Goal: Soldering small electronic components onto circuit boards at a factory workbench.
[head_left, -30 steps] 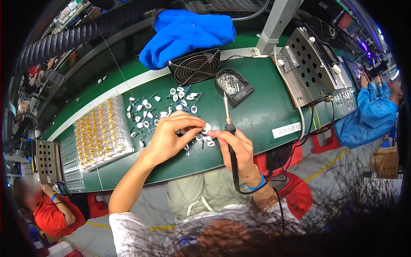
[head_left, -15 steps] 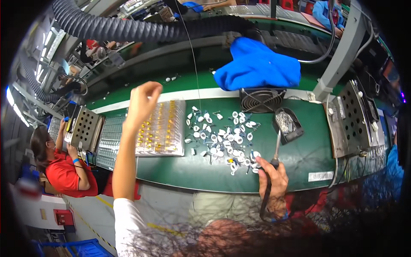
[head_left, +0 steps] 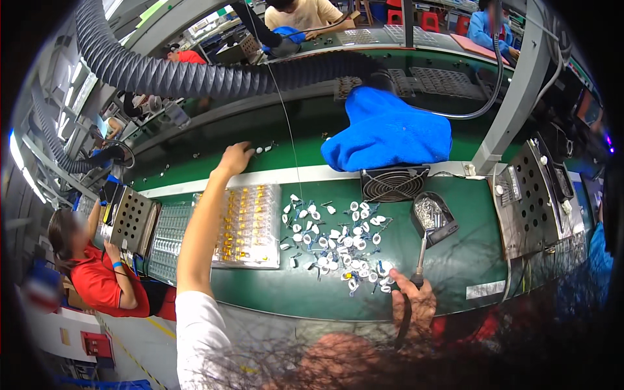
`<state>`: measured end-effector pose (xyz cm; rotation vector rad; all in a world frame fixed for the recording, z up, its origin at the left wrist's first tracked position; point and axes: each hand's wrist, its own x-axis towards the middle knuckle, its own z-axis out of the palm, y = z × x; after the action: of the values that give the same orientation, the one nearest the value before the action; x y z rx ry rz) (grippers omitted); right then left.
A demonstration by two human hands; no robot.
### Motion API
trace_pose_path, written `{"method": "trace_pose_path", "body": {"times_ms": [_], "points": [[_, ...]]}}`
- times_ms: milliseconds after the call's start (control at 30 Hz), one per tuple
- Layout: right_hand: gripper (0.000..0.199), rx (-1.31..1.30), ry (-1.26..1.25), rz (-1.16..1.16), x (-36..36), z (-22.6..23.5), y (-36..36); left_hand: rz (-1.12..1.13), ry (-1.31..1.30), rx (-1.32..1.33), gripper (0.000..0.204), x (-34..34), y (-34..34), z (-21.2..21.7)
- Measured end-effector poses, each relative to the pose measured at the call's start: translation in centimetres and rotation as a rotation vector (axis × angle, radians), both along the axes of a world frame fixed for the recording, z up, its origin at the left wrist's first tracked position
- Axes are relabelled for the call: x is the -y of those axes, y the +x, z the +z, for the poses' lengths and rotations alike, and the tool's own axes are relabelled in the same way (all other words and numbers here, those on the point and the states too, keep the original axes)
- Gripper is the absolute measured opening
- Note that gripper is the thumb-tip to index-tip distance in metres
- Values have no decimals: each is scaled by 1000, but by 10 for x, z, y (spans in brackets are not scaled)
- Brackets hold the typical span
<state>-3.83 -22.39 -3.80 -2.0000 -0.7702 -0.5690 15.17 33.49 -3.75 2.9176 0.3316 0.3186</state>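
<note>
My left hand (head_left: 236, 159) reaches over the far white rail to the green belt (head_left: 292, 140). Its fingers are drawn together beside a few small white pieces (head_left: 263, 149); whatever is between the fingertips is hidden. In my right hand (head_left: 416, 305), at the near edge of the bench, is a soldering iron (head_left: 421, 260) with its metal tip pointing away from me. My right thumb and index finger are close to a white oval part (head_left: 385, 268). Many similar white parts with dark blue pieces (head_left: 348, 242) lie scattered left of the iron.
A clear tray (head_left: 272, 224) with rows of yellow pieces lies under my left forearm. Beyond the iron are a black holder (head_left: 448, 224) with silvery coils, a fan (head_left: 393, 185) and a blue cloth (head_left: 390, 133). A perforated metal box (head_left: 530, 201) stands right. A person in red (head_left: 104, 279) works left.
My left hand has moved farther out and lowered over the belt, its fingers now near the small white pieces. The view has tilted up; my right hand still holds the iron.
</note>
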Motion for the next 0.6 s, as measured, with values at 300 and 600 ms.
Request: {"method": "trace_pose_path", "body": {"times_ms": [300,600], "points": [[31,-6,116,-2,-6,-17,4,-98,-127,190,19,40,-13,20],[46,101,145,54,1,-19,7,-431,-372,-112,17,178,-72,66]]}}
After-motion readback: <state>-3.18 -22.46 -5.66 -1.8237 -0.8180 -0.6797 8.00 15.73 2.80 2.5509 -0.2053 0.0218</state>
